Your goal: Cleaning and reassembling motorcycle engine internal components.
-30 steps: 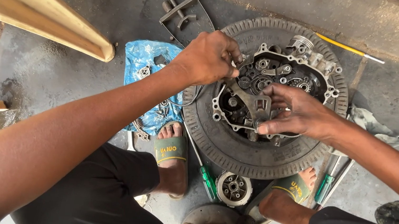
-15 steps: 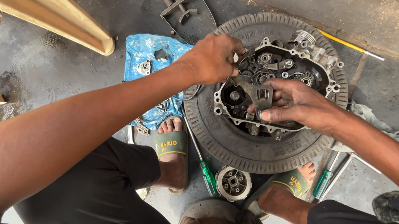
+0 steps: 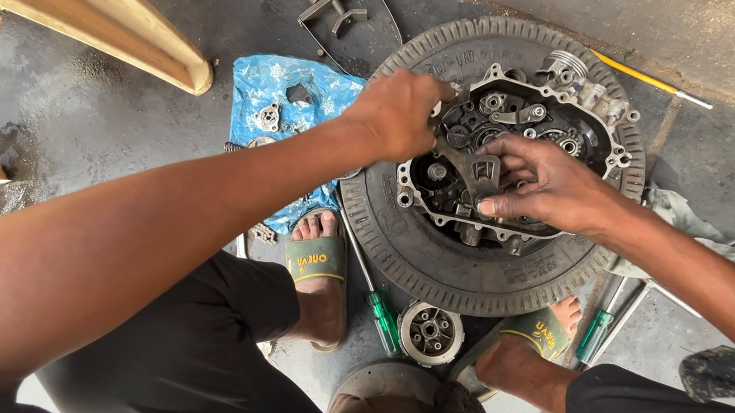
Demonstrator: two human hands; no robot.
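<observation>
Bare left hand [image 3: 399, 113] and right hand [image 3: 543, 183], forearms uncovered, black trousers [image 3: 195, 366], green slide sandals [image 3: 317, 259] with yellow lettering on the straps, bare toes showing

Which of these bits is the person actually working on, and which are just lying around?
In hand:
left hand
right hand
engine case
tyre under it

Lying about:
blue sheet with small parts
green screwdriver
round clutch part
yellow tool
rag
</observation>
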